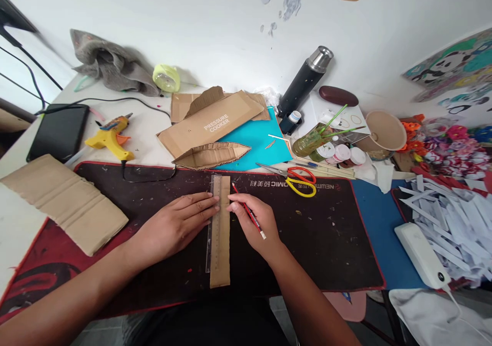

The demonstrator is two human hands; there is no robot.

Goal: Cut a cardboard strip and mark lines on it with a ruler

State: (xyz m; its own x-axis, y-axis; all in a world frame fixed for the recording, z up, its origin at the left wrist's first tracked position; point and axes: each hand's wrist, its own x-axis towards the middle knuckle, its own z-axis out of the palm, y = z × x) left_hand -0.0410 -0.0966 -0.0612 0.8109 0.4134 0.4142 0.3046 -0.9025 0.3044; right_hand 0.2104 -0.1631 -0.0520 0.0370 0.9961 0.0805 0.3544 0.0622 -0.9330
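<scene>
A narrow cardboard strip (220, 277) lies lengthwise on the dark desk mat, with a clear plastic ruler (212, 243) along its left part. My left hand (177, 223) rests on the ruler from the left, its fingers stretched out flat and their tips near the strip's upper half. On the other side, my right hand (257, 220) is closed around a red and black pencil (249, 214), whose eraser end points toward me. The right thumb and index fingertip touch or nearly touch the strip's right edge. The pencil's sharpened tip shows beyond the fingers, near the strip's top.
Scissors (295, 176) with red and yellow handles lie at the mat's far edge. Cardboard pieces (215, 123) rest behind it on blue paper. To the left are a yellow glue gun (111, 136) and a cardboard sheet (69, 202). A white power bank (422, 256) and paper strips (446, 228) lie right.
</scene>
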